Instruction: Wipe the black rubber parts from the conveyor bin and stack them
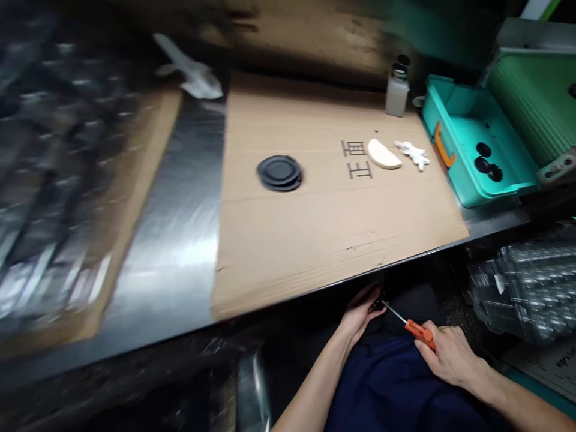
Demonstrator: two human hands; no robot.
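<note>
The screwdriver [418, 333], with its orange handle, is held below the front edge of the worktop [171, 228], above the person's lap. Its fingers closed round the handle, the right hand [450, 357] directs the shaft toward the small dark part [378, 305]. The left hand [360, 315] holds that part with its fingers curled closed, hiding most of it. The screwdriver tip appears to meet the part, but the exact contact cannot be confirmed.

Current state of the items on the worktop: a stack of black discs [279, 173] lies near the middle of the cardboard sheet [315, 240]. Three more black discs [483, 165] lie in the open teal case [468, 162] at the rear right corner. A cream half-round piece [384, 154], a crumpled white item [413, 153] and a bottle [396, 96] stand between them, toward the sheet's rear edge. Neither hand touches these items.
</note>
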